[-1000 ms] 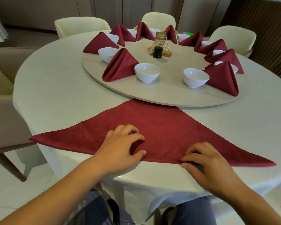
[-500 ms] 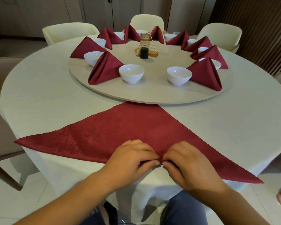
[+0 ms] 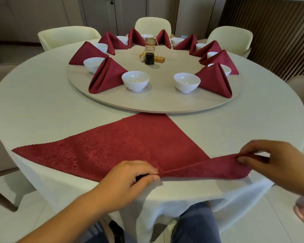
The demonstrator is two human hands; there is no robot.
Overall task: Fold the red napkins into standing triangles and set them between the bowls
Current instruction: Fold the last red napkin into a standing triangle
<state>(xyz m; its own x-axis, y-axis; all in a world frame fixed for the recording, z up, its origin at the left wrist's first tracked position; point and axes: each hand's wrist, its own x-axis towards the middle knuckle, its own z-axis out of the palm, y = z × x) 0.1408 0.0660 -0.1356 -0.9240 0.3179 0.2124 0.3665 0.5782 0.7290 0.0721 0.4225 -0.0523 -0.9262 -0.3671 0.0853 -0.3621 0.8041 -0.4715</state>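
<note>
White cloth covers the surface [image 3: 42, 111], where our napkin [image 3: 130, 146] lies flat just before the turntable [image 3: 156, 102]. Our left grip [image 3: 130, 179] pinches the near edge's middle as a pivot. Our right grip [image 3: 277, 160] pinches the raised right corner, likely to fold it toward the turntable.

Patterned cloth napkin [image 3: 112, 148]; glossy bowls [image 3: 135, 81]

A restaurant dining room, likely a private one. A large round table [image 3: 42, 106] under white cloth fills the frame, with a turntable [image 3: 158, 100] at centre carrying a ring of white bowls [image 3: 135, 81], folded red napkins [image 3: 107, 76] and a sauce bottle [image 3: 149, 53]. Matching cream chairs [image 3: 67, 36] line the far side. A door [image 3: 98, 13] stands at top centre and a slatted wall [image 3: 279, 32] at upper right.
</note>
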